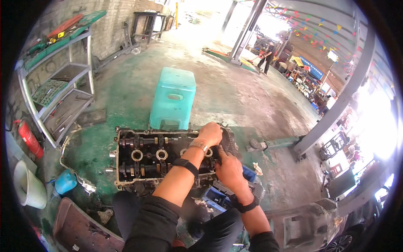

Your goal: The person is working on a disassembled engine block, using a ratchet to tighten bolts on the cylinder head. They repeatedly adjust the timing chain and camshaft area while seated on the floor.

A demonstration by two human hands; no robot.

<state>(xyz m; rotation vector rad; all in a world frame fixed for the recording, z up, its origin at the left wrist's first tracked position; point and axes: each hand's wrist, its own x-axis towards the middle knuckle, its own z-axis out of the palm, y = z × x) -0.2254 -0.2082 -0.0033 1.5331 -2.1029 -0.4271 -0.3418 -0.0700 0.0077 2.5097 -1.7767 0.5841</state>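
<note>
An engine (147, 161) lies in front of me with its top uncovered, showing camshafts and several round light rings. At its right end sits a dark round toothed part (228, 145), perhaps a sprocket with a chain. My left hand (210, 134) reaches over the engine to that end, its fingers curled down beside the dark part. Lower and nearer to me, my right hand (230, 170) is bent in at the same end, fingers closed. Whatever either hand grips is hidden by the fingers.
A turquoise stool (174, 96) stands just beyond the engine. Blue trays (216, 197) lie by my knees. To the left are a metal shelf rack (58, 84), a fire extinguisher (30, 139), a white bucket (29, 185) and a brown tray (82, 229). Another person (267, 58) stands far off.
</note>
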